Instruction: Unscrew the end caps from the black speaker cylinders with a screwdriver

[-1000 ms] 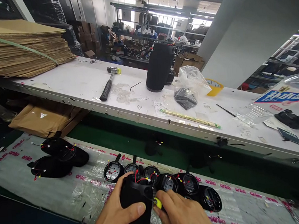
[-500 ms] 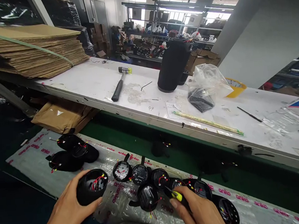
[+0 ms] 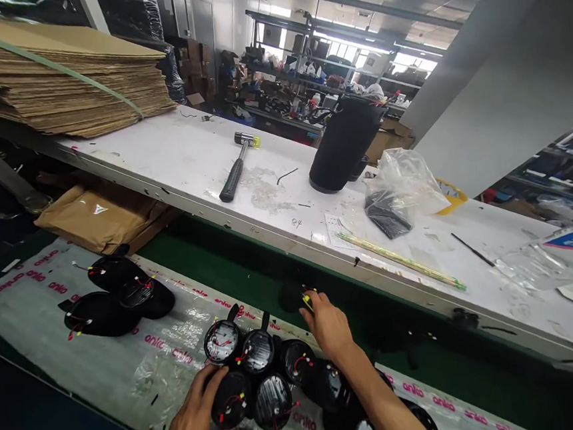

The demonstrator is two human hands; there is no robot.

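My left hand (image 3: 196, 410) is closed around a black fabric-covered cylinder (image 3: 231, 402), open end up with red wires and small connectors inside. It stands among several similar black cylinders (image 3: 273, 401) on a plastic sheet. My right hand (image 3: 329, 325) reaches forward toward the underside of the bench. At its fingertips shows the yellow part of a screwdriver (image 3: 307, 301); most of the tool is hidden by the fingers. Just beyond the fingertips, a dark cylinder (image 3: 289, 296) with wires sits on the green floor, hard to make out in shadow.
A white bench (image 3: 186, 163) runs across the view, bearing a mallet (image 3: 235, 169), a tall black cylinder (image 3: 343, 144), a plastic bag (image 3: 406, 181) and strapped cardboard sheets (image 3: 63, 74). Several black cylinders (image 3: 104, 312) lie at left on the printed sheet (image 3: 27, 291).
My left hand has lowered its cylinder to the right, beside the others. My right hand has moved forward and away from the row, toward the bench's underside. The view has shifted slightly.
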